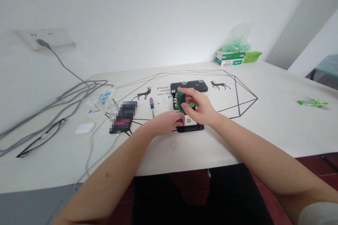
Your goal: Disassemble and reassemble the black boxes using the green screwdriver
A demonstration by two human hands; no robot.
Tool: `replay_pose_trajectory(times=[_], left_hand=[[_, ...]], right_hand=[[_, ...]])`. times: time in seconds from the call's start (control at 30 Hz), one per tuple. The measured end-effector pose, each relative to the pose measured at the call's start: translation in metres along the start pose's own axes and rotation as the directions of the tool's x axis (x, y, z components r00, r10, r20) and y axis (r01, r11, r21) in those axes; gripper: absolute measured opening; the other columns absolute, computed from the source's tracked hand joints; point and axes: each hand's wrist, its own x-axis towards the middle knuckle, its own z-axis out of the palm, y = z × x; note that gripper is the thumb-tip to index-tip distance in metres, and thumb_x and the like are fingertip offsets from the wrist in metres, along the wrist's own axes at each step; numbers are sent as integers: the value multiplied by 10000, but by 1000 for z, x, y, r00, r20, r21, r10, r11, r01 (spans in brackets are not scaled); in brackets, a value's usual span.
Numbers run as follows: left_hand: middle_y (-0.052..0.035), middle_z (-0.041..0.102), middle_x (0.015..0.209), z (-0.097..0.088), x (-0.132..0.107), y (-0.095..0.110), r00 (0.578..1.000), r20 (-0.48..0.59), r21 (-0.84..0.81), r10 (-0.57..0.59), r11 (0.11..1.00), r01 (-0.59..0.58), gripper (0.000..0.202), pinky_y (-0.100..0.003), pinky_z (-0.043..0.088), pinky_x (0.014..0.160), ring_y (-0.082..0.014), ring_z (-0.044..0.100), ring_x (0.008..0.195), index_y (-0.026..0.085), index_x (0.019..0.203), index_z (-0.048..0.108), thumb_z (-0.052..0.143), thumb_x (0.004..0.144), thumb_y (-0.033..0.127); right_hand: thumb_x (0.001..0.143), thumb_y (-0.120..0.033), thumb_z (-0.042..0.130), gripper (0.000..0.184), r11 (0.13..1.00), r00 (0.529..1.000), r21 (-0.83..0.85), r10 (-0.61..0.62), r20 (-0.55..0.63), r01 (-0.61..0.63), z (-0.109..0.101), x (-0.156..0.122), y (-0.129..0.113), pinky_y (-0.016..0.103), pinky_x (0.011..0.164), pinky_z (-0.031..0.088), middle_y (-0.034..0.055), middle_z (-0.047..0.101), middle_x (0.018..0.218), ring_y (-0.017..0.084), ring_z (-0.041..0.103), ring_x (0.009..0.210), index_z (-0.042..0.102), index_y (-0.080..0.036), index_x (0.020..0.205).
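Observation:
My right hand (196,105) is wrapped round the green and black handle of a screwdriver (181,101), held upright over an opened black electronic device (194,128). The screwdriver's tip is hidden by my fingers. A green circuit board (175,105) shows behind the hand, and a pale part with a small tan square (189,121) lies in the near half of the device. My left hand (169,122) is closed at the device's left side, near the screwdriver's lower end. What its fingertips grip, if anything, is hidden.
Black boxes (197,85) stand just behind the device. A second screwdriver (151,103) and a phone (124,117) lie to the left, with glasses (42,138) and cables (79,89) farther off. Green-white cartons (229,58) sit at the wall; a green packet (313,103) is right.

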Motion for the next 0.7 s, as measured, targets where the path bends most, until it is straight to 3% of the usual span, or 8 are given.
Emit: replay_pose_trajectory(times=[0.2, 0.37, 0.53, 0.63, 0.7], left_hand=[[-50, 712, 1048, 1, -1, -6, 999, -12, -7, 41, 999, -42, 137, -340, 554, 921, -217, 698, 989, 210, 951, 700, 588, 950, 131], [-81, 689, 1192, -1, -3, -3, 997, -51, 1, 62, 998, -62, 144, -364, 555, 972, -236, 678, 1083, 203, 1047, 710, 630, 935, 159], [-132, 625, 1385, -8, -8, -9, 982, -187, 165, 28, 986, 3, 520, -520, 477, 1137, -345, 563, 1315, 233, 1371, 626, 781, 882, 317], [-181, 469, 1622, -10, -12, -18, 989, -144, 220, -26, 974, 58, 732, -575, 337, 1253, -403, 402, 1516, 225, 1540, 509, 771, 907, 482], [-195, 281, 1753, -9, -13, -26, 989, -80, 219, -127, 965, 142, 909, -599, 235, 1296, -433, 236, 1620, 231, 1658, 355, 723, 919, 611]], right_hand=[[996, -247, 555, 438, 998, 998, -11, -61, -8, 61, 1, 2, -3, 332, 720, 654, 80, 698, 1157, 190, 676, 915, 564, -305, 1430], [960, -367, 702, 380, 1000, 999, -7, -31, -41, 30, 2, 3, 3, 385, 727, 629, 67, 631, 1047, 216, 616, 896, 600, -300, 1320], [1010, -440, 638, 383, 996, 1000, 86, 24, -15, -23, 2, 2, 4, 417, 785, 650, 107, 617, 1222, 252, 635, 1080, 610, -316, 1371], [1077, -426, 509, 314, 980, 997, 186, 76, -23, -70, 0, 3, 2, 453, 928, 650, 116, 587, 1412, 263, 624, 1268, 627, -321, 1348], [1073, -451, 528, 296, 950, 988, 279, 151, -11, -142, 0, 2, 2, 450, 940, 657, 113, 539, 1517, 239, 670, 1210, 606, -322, 1328]])
